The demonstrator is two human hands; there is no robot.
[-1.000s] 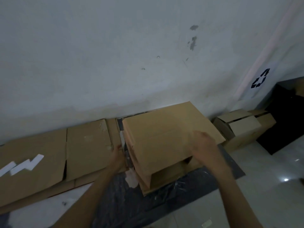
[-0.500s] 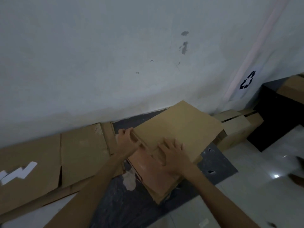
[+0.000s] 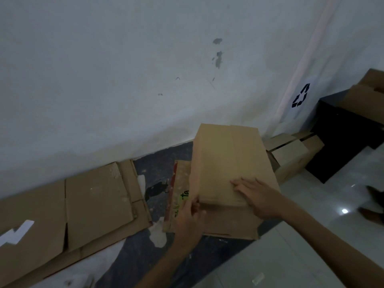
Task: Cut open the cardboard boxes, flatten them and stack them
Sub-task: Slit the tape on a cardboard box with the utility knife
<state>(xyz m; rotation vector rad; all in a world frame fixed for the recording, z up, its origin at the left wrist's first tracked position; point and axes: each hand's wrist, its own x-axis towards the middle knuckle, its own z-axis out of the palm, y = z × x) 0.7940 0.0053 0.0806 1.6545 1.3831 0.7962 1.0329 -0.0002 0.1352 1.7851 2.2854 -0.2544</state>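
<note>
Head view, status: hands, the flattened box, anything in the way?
Left hand grips flattened box at its near-left edge. Right hand flat, pressing its top. Box lies on printed cardboard. Nothing blocking.

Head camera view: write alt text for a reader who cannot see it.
Two bare hands handle a flattened cardboard box on a low pile by a white wall: the left hand grips its near left edge, the right hand lies flat on top. More cardboard sheets lie to the left, an open box to the right.
</note>
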